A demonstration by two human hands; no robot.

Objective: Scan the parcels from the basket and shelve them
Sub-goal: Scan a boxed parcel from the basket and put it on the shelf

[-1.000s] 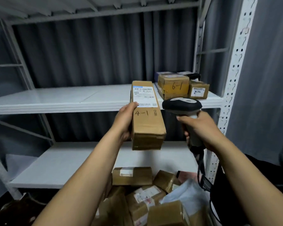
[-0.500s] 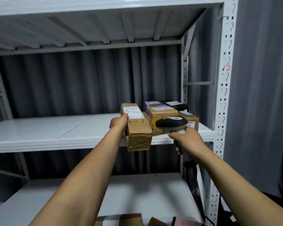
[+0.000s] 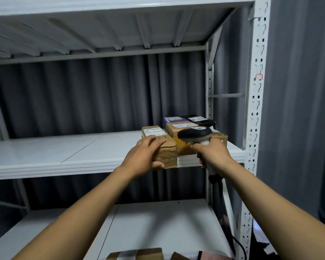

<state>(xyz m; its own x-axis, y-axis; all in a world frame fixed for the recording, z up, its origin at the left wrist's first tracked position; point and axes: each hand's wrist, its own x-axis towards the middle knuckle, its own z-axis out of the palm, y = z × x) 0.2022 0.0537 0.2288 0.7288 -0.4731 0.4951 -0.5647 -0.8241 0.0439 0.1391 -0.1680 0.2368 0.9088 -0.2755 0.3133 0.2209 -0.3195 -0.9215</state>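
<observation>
A long brown cardboard parcel (image 3: 168, 153) with a white label lies on the white middle shelf (image 3: 64, 152), its near end sticking over the front edge. My left hand (image 3: 144, 156) grips that near end, fingers on top and thumb underneath. My right hand (image 3: 213, 153) holds a black-and-white barcode scanner (image 3: 195, 135) by its handle, just right of the parcel, with its cable hanging down. Behind the scanner sit several shelved parcels (image 3: 180, 126), brown, purple and black.
A white perforated upright (image 3: 255, 109) stands at the right, with a grey curtain behind the rack. The lower shelf (image 3: 158, 226) is below my arms. Tops of parcels (image 3: 139, 254) in the basket show at the bottom edge.
The view has tilted up from the basket to the shelves. My left hand has carried the long parcel forward and set it down on the middle shelf beside the other parcels.
</observation>
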